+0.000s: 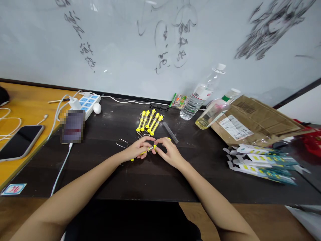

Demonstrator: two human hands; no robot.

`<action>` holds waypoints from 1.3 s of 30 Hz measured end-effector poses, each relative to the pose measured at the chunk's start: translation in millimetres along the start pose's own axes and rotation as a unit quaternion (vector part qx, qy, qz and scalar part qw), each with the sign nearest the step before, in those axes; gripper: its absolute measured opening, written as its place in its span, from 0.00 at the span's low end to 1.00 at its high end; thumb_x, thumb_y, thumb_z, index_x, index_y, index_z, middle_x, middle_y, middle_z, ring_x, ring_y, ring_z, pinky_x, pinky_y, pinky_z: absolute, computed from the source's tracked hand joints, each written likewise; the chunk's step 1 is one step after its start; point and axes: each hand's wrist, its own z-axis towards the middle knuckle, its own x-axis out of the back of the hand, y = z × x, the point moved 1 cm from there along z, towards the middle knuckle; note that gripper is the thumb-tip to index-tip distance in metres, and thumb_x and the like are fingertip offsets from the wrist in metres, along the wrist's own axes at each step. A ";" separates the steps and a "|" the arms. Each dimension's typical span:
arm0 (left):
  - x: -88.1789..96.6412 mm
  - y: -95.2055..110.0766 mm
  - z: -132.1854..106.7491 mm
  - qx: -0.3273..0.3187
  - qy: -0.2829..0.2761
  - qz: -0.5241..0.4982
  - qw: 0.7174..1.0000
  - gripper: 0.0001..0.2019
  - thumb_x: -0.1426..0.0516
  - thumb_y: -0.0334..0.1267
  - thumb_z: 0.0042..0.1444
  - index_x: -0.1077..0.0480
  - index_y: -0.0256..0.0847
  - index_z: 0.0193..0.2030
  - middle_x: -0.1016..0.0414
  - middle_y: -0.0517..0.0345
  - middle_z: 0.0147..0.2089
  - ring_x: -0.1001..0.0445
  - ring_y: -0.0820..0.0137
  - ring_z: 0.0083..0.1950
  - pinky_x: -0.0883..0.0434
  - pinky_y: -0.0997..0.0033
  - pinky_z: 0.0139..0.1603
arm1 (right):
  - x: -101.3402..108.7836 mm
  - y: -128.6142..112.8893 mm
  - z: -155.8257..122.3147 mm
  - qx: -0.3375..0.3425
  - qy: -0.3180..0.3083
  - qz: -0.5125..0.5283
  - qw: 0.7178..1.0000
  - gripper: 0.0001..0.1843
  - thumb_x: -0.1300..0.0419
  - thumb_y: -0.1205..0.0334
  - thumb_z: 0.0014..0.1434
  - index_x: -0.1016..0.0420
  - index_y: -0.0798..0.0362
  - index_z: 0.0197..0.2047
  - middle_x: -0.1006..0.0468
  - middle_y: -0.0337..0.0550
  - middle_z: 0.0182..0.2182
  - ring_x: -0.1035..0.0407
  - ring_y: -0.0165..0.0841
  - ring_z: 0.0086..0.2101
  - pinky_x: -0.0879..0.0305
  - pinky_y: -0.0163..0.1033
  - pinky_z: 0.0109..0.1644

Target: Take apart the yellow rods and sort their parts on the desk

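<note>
My left hand (pixel 136 149) and my right hand (pixel 169 152) meet over the dark table, with fingers closed around a slim yellow-ended tube (pixel 151 148). Its middle looks clear or silvery. A yellow end shows at my right fingertips, and more yellow pokes out beneath my left hand; my fingers hide the rest. Just beyond my hands lies a row of several similar yellow-ended tubes (pixel 149 122) with wire loops. To the left of my left hand rests a loose bent wire loop (pixel 122 143). Behind my right hand is a clear ruler-like strip (pixel 170 132).
A power strip (pixel 88 105), a white ball-like object (pixel 97 108) and a charging phone (pixel 72 126) stand at left. Glasses (pixel 159 107), a snack packet (pixel 178 100), a water bottle (pixel 197 97), another bottle (pixel 215 110), a cardboard parcel (pixel 260 117) and flattened boxes (pixel 263 164) lie behind and right.
</note>
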 end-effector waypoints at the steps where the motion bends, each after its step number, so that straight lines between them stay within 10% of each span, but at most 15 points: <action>1: -0.4 0.0 -0.2 -0.002 0.003 0.007 1.000 0.23 0.47 0.34 0.54 0.44 0.40 0.57 0.25 0.55 0.39 0.38 0.83 0.18 0.46 0.82 0.15 | -0.5 -0.4 -0.2 -0.001 -0.004 0.006 1.000 0.08 0.47 0.61 0.62 0.33 0.49 0.45 0.26 0.46 0.38 0.32 0.37 0.40 0.35 0.44 0.45; 18: 2.0 -4.3 0.8 -0.101 0.071 0.159 0.980 0.10 0.46 0.41 0.59 0.34 0.36 0.41 0.28 0.59 0.32 0.29 0.74 0.35 0.34 0.73 0.39 | -2.8 -0.8 -2.1 -0.054 -0.036 0.023 0.998 0.06 0.53 0.63 0.65 0.36 0.52 0.40 0.28 0.46 0.35 0.33 0.35 0.35 0.38 0.39 0.41; 39: 2.5 -4.1 -2.1 -0.050 0.074 0.149 0.985 0.12 0.44 0.45 0.57 0.35 0.37 0.39 0.24 0.54 0.37 0.32 0.79 0.25 0.33 0.77 0.26 | -2.8 -1.2 -2.4 -0.048 -0.067 -0.044 0.996 0.09 0.53 0.62 0.65 0.33 0.50 0.43 0.23 0.45 0.38 0.28 0.35 0.37 0.35 0.37 0.41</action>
